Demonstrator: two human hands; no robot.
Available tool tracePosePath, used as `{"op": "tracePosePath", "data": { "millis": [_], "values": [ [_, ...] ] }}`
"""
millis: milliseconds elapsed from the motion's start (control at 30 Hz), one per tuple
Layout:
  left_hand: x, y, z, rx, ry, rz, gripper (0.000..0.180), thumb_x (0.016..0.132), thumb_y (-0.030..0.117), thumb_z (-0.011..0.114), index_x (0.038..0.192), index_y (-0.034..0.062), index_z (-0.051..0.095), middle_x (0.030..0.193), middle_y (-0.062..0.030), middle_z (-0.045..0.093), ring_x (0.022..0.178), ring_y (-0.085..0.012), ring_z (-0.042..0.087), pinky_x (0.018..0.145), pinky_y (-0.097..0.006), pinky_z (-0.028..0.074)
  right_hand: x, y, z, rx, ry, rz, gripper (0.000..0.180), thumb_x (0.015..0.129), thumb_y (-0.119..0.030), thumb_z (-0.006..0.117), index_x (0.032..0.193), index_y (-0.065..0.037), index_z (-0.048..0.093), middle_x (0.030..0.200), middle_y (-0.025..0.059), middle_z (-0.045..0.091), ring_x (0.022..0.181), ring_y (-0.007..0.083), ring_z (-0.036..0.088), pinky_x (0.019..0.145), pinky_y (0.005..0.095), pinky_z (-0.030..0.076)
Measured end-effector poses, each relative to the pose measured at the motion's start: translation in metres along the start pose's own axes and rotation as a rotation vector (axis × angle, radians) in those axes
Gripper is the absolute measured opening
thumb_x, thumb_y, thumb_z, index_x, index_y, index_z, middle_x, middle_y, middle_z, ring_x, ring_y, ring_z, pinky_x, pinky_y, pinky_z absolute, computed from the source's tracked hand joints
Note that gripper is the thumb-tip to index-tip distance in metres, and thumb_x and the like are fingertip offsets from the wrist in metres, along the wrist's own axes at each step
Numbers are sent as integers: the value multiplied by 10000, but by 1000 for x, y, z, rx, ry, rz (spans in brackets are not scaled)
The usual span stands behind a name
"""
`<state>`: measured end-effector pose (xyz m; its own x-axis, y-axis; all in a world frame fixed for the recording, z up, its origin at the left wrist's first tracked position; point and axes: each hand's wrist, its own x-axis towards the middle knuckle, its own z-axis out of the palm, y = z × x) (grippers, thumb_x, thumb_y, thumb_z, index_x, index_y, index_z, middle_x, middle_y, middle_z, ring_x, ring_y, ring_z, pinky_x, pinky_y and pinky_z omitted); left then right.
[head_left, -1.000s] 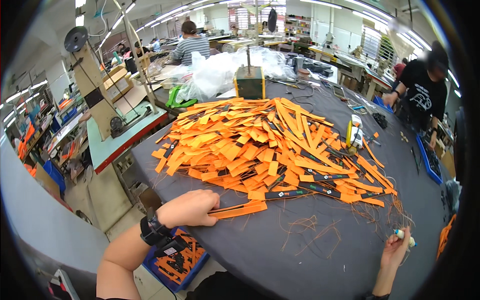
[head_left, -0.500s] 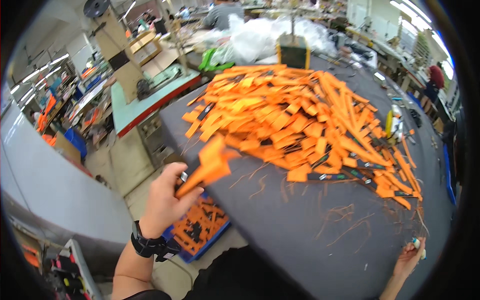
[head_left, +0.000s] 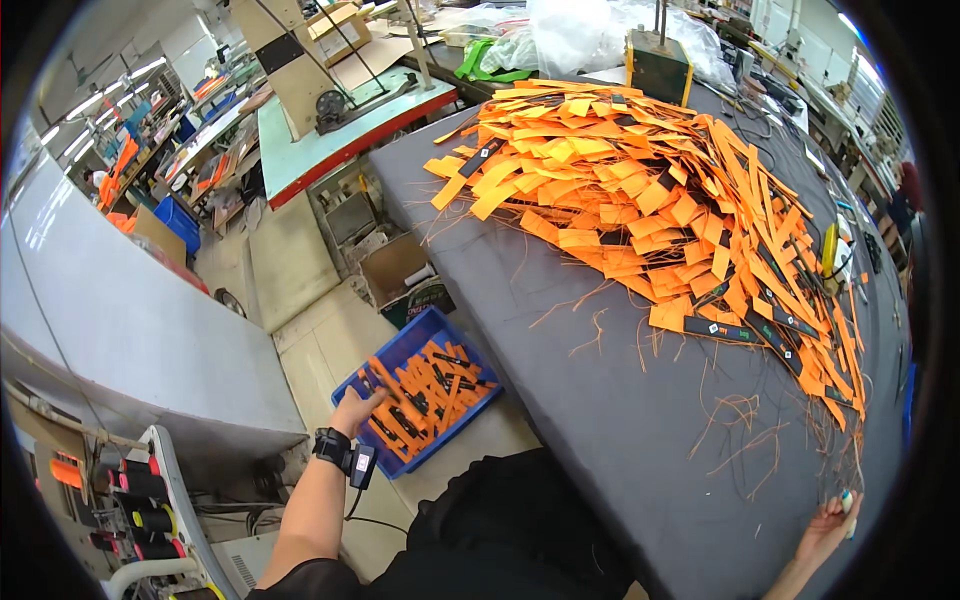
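My left hand (head_left: 357,408) is over the left side of a blue plastic bin (head_left: 476,413), low beside the table. Its thumb stands apart from the fingers, so it looks open. Blurred orange strips (head_left: 382,378) lie right at its fingertips, above other orange and black strips in the bin. At the lower right, my right hand (head_left: 828,528) is closed around a small white-and-teal tool (head_left: 848,499), whose working end I cannot make out. A large heap of orange fabric strips (head_left: 600,190) with black printed sections covers the table's far part.
The grey-covered table (head_left: 620,450) carries loose orange threads (head_left: 745,425) near my right hand. A dark metal block (head_left: 658,68) stands behind the heap, near clear plastic sheeting (head_left: 575,40). Left of the table are a green-topped bench (head_left: 285,160), a cardboard box (head_left: 392,268) and a rack of thread spools (head_left: 150,520).
My left hand has moved down from the table's edge to the bin, taking the orange strip along. The view has tilted lower. My right hand still grips the small tool.
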<state>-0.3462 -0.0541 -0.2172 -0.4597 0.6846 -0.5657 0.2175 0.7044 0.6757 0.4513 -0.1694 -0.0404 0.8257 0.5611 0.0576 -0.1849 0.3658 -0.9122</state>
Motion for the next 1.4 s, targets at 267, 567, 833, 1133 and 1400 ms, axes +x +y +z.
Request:
{"op": "tracePosePath", "data": {
  "millis": [267, 567, 833, 1133, 1400],
  "values": [
    [-28, 60, -24, 102, 202, 420, 642, 893, 203, 682, 1438, 2, 410, 1422, -150, 504, 1320, -259, 458, 1070, -373, 380, -32, -9, 18, 18, -42, 4, 195, 1016, -260, 557, 1018, -66, 574, 737, 4, 503, 597, 71, 460, 499, 204, 404],
    [-271, 363, 63, 850, -660, 1689, 506, 794, 170, 730, 1262, 32, 596, 1226, -140, 622, 1151, -344, 575, 981, -414, 458, -74, -35, 95, 216, -70, -29, 198, 1017, -272, 537, 921, -99, 545, 708, 0, 541, 537, 89, 500, 457, 249, 430],
    [-255, 449, 322, 1115, -629, 1963, 299, 824, 180, 716, 1052, 3, 638, 968, -167, 633, 961, -351, 621, 853, -410, 507, -84, -62, 93, 208, -32, -153, 273, 1024, -265, 479, 842, -62, 493, 623, 32, 500, 493, 127, 513, 430, 278, 456],
    [-230, 453, 379, 954, -626, 1767, 216, 838, 179, 699, 886, -24, 646, 805, -221, 646, 793, -374, 645, 692, -432, 495, -79, -60, 86, 150, -32, -91, 275, 1006, -267, 503, 844, -45, 502, 598, 74, 543, 472, 171, 543, 443, 293, 474],
    [-293, 445, 311, 708, -1054, 1510, 191, 960, 177, 602, 934, -8, 641, 666, -65, 586, 590, -138, 572, 560, -308, 463, -84, -64, 89, 8, 6, -268, 270, 1008, -288, 516, 919, -33, 510, 630, 85, 569, 521, 173, 582, 466, 283, 482]
  ]
}}
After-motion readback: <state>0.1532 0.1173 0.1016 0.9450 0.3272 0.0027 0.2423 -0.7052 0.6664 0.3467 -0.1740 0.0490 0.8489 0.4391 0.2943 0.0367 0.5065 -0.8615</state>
